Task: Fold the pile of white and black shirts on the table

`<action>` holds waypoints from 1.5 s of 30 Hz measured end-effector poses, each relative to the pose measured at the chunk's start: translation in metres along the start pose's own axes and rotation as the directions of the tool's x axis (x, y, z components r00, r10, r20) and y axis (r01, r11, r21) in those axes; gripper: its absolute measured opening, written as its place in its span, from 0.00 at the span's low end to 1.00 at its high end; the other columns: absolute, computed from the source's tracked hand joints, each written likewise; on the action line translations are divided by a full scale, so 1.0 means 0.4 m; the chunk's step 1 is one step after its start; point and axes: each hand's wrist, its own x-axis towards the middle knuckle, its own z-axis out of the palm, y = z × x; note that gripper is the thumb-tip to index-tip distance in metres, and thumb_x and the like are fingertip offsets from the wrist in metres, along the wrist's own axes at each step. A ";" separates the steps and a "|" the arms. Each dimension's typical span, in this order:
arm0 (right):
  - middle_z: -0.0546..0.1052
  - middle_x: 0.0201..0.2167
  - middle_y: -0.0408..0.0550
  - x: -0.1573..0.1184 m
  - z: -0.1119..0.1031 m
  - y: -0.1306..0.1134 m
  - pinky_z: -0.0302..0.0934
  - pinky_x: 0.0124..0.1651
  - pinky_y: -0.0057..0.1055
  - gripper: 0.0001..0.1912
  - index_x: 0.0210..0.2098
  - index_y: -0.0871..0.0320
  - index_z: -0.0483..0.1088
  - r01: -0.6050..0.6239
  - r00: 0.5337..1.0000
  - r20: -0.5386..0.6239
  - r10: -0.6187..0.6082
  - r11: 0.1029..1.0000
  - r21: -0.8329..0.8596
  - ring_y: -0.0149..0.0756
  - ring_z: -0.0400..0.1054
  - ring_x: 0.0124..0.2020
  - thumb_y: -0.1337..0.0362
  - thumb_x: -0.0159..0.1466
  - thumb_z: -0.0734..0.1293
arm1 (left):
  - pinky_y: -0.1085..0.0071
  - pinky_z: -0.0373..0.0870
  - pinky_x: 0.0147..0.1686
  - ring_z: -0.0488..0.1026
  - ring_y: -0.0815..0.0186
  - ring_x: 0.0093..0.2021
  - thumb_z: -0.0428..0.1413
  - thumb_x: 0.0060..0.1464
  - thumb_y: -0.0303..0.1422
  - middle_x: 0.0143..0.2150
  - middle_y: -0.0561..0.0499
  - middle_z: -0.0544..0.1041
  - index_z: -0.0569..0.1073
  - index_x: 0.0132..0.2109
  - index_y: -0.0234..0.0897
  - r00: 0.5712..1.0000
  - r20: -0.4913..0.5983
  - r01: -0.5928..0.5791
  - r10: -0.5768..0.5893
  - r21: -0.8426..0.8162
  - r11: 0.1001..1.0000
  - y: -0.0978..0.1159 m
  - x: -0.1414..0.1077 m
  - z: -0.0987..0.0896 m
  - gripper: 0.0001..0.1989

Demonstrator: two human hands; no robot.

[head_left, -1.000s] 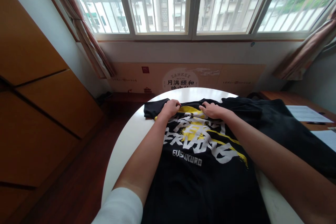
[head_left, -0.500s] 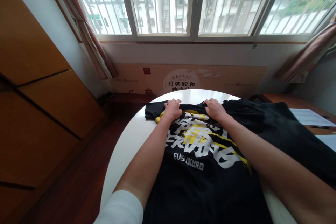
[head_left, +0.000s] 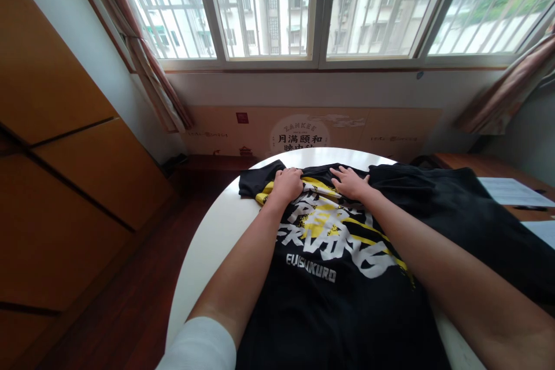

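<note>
A black T-shirt [head_left: 338, 312] with white lettering and yellow streaks lies spread over a round white table [head_left: 203, 243]. At its far edge, near the collar, my left hand [head_left: 288, 185] has its fingers bent and closed on the fabric; the fingertips are partly hidden. A short way to the right, my right hand [head_left: 350, 182] rests on the same shirt with fingers spread apart, holding nothing. One black sleeve sticks out to the left of my left hand.
Another dark garment [head_left: 468, 214] lies to the right, reaching past the table. Papers [head_left: 514, 191] and a pen [head_left: 531, 208] lie on a brown desk [head_left: 455, 161]. A printed cardboard panel [head_left: 390, 127] stands below the barred window, and wooden cabinets [head_left: 78, 196] are at the left.
My right hand has loosened from the shirt's far edge and its fingers have spread. My left hand has shifted slightly right and nearer me, and the sleeve fabric beside it has risen a little.
</note>
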 end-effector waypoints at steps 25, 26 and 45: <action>0.36 0.80 0.60 0.045 -0.015 0.019 0.28 0.73 0.69 0.51 0.79 0.48 0.40 -0.161 0.985 0.056 0.161 0.987 -0.020 0.54 0.27 0.80 0.26 0.67 0.45 | 0.46 0.35 0.75 0.38 0.53 0.80 0.36 0.68 0.55 0.81 0.46 0.44 0.50 0.79 0.41 0.960 0.165 0.230 -0.227 0.005 0.973 -0.124 0.179 0.033 0.40; 0.37 0.80 0.62 0.039 -0.019 0.011 0.28 0.73 0.70 0.51 0.79 0.50 0.41 -0.155 0.986 0.057 0.157 0.987 -0.032 0.55 0.28 0.80 0.27 0.68 0.46 | 0.46 0.35 0.75 0.38 0.53 0.80 0.36 0.68 0.55 0.81 0.46 0.43 0.49 0.79 0.41 0.960 0.163 0.231 -0.229 0.011 0.973 -0.125 0.182 0.033 0.40; 0.50 0.78 0.55 -0.679 0.166 -0.355 0.52 0.71 0.67 0.31 0.77 0.42 0.47 0.873 0.485 -0.086 -0.870 0.475 0.114 0.53 0.48 0.77 0.48 0.78 0.56 | 0.43 0.40 0.74 0.43 0.47 0.79 0.39 0.67 0.52 0.81 0.40 0.46 0.53 0.78 0.39 0.964 0.210 0.163 -0.165 0.030 0.986 -0.155 0.236 0.039 0.38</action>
